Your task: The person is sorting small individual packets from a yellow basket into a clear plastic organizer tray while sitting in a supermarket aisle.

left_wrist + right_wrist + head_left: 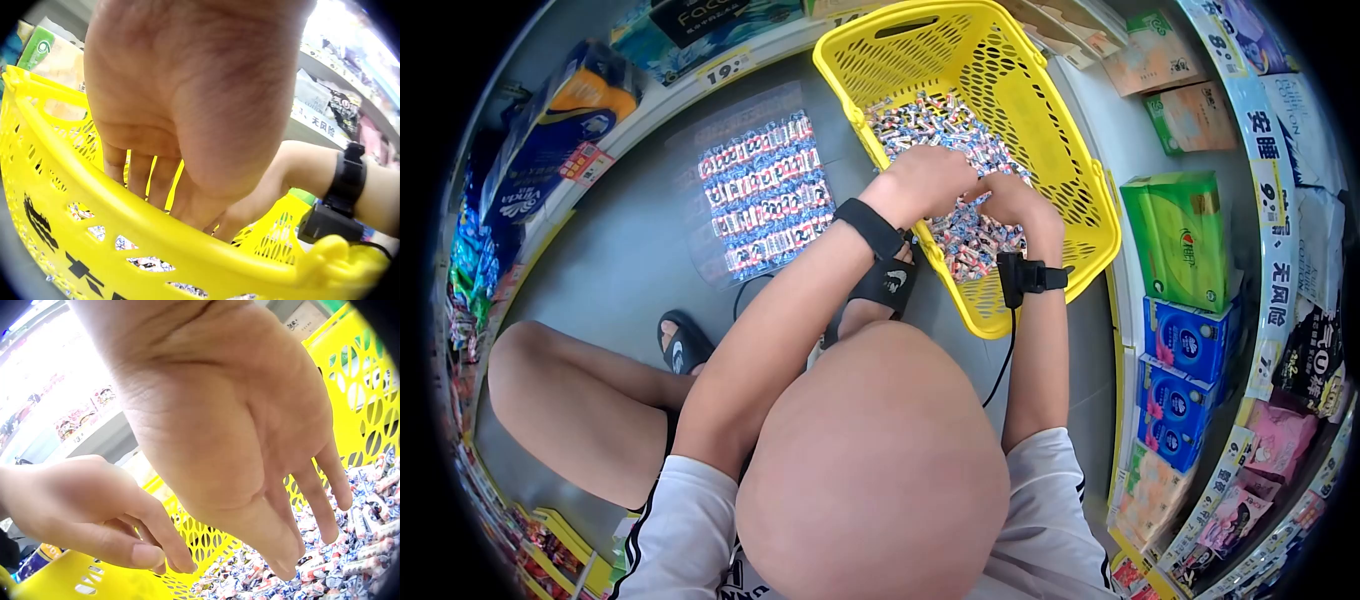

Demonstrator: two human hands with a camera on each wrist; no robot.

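Both hands reach into a yellow plastic basket (1090,190) over a heap of small wrapped candies (985,240). My left hand (930,185) passes over the basket's near-left rim, fingers pointing down and loosely bent. Beside it, my right hand (1018,203) hangs with its fingers spread and fairly straight, fingertips close above the candies (350,550). In the right wrist view nothing shows between the fingers of either hand. On the floor left of the basket, several neat rows of the same candies (765,195) lie on a clear, shiny sheet.
Shelves with tissue packs (1175,240) stand right of the basket, and a shelf with boxed goods (560,130) runs along the left. My sandalled foot (887,283) is close to the basket's near-left side. A cable (1002,365) hangs from the right wrist camera.
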